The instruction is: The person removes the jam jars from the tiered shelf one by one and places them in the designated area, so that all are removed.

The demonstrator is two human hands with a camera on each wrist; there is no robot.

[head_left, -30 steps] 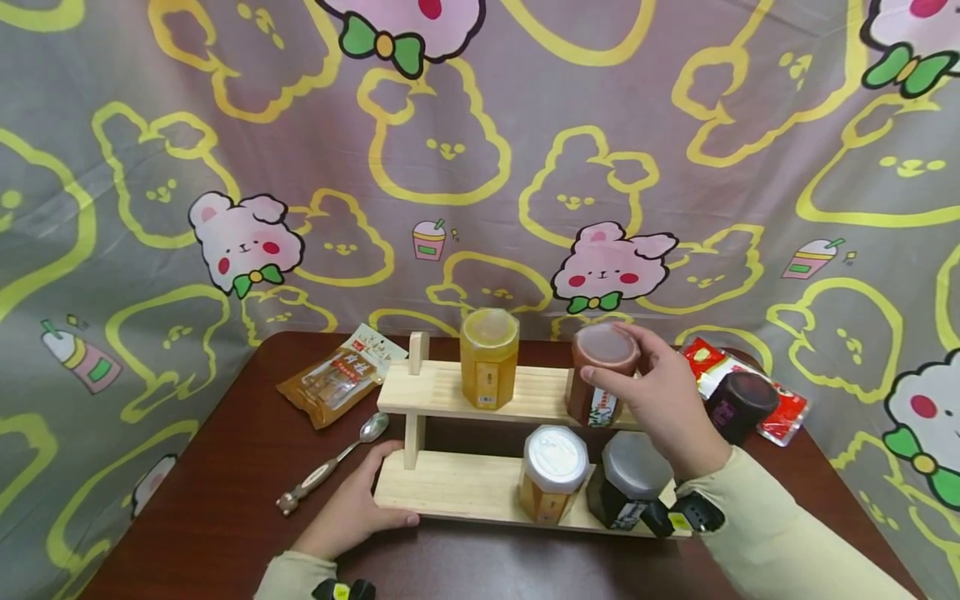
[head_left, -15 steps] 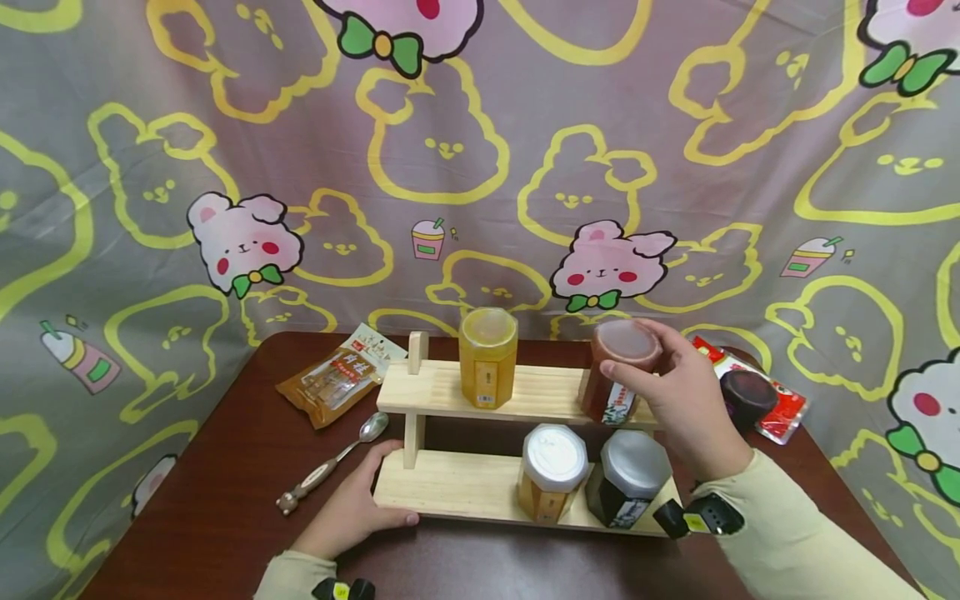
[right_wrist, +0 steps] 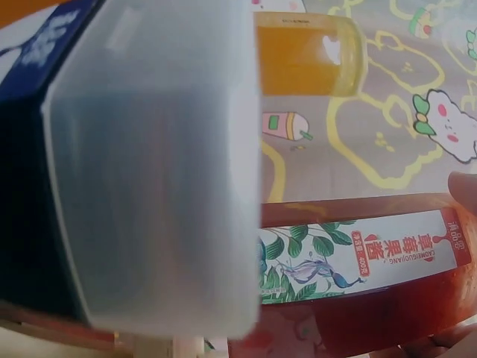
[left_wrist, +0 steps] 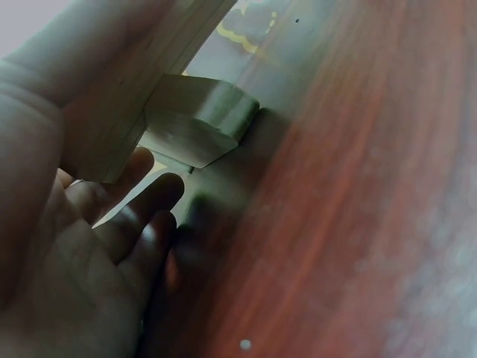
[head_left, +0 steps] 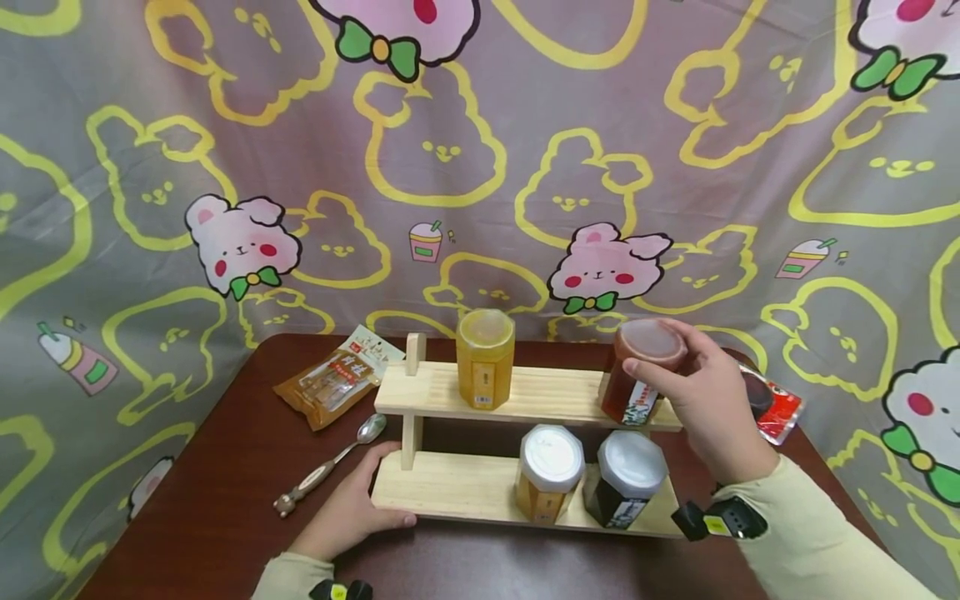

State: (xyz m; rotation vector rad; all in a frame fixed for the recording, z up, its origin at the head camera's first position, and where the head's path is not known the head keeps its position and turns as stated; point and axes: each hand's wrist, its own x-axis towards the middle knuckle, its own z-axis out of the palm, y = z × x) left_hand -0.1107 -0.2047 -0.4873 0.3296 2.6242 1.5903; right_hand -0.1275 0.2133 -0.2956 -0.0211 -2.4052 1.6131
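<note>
My right hand [head_left: 716, 392] grips a red strawberry jam jar [head_left: 632, 392] near its lid, thumb in front and fingers behind. The jar stands upright at the right end of the upper shelf of a two-tier wooden rack [head_left: 457, 487]; its illustrated label [right_wrist: 358, 253] shows in the right wrist view. With my left hand [head_left: 352, 508] I hold the left end of the lower shelf, the thumb along its front edge. In the left wrist view the fingers [left_wrist: 138, 224] curl at the wood beside the rack's foot [left_wrist: 197, 112].
A yellow jar [head_left: 486, 358] stands on the upper shelf. Below are a silver-lidded amber jar [head_left: 551, 471] and a dark jar [head_left: 626, 479]. A spoon [head_left: 330, 467] and brown packet [head_left: 330, 379] lie left; a red packet [head_left: 783, 412] and partly hidden dark jar [head_left: 757, 393] lie right.
My right hand has moved the strawberry jam jar rightward along the upper shelf, and now covers more of the dark jar and red packet behind. My left hand stays at the rack's left end.
</note>
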